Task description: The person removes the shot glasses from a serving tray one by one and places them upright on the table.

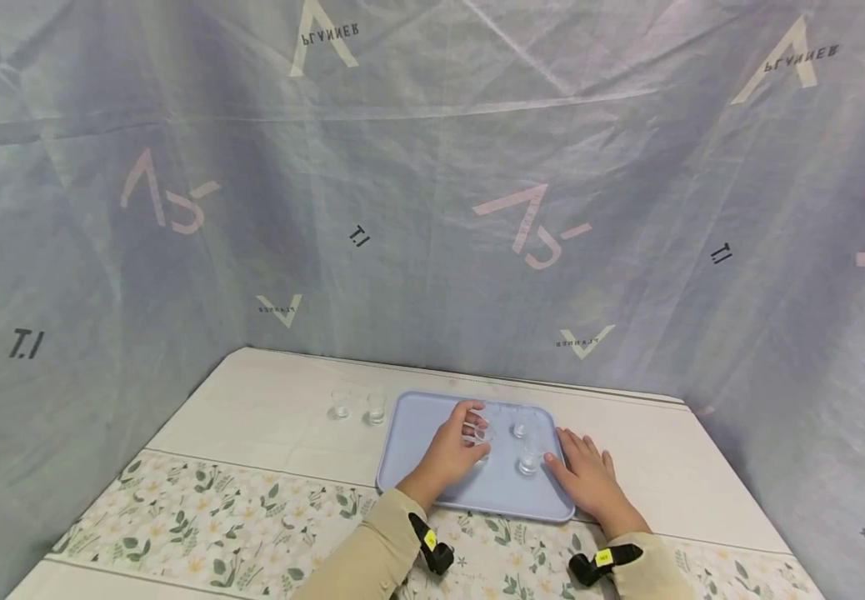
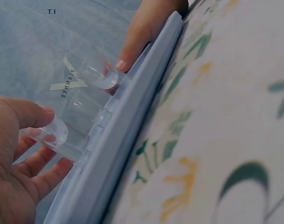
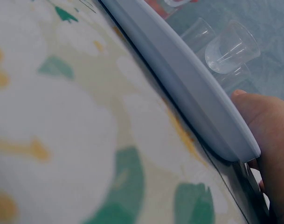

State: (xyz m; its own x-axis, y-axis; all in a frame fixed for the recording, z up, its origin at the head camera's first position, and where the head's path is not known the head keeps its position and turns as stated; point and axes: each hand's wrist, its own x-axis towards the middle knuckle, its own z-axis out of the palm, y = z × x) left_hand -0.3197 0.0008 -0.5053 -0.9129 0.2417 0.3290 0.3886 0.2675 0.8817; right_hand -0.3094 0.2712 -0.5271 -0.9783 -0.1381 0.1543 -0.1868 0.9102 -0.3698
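Note:
My left hand (image 1: 449, 450) is over the middle of the blue tray (image 1: 432, 408), its thumb and fingers around a clear shot glass (image 2: 58, 133). The fingertips lie close above the tray surface in the left wrist view. Two more clear glasses stand on the tray to the right, a front one (image 1: 528, 462) and a back one (image 1: 520, 429). At the tray's right edge rests my right hand (image 1: 590, 479), fingers stretched out past the rim. Its thumb reaches toward the front glass, which shows upright in the right wrist view (image 3: 232, 46).
Left of the tray, two clear glasses (image 1: 342, 407) (image 1: 376, 409) stand on the white table (image 1: 275, 417). A floral cloth strip (image 1: 237, 525) runs along the front. Grey-blue printed curtains (image 1: 417, 208) enclose the back and sides.

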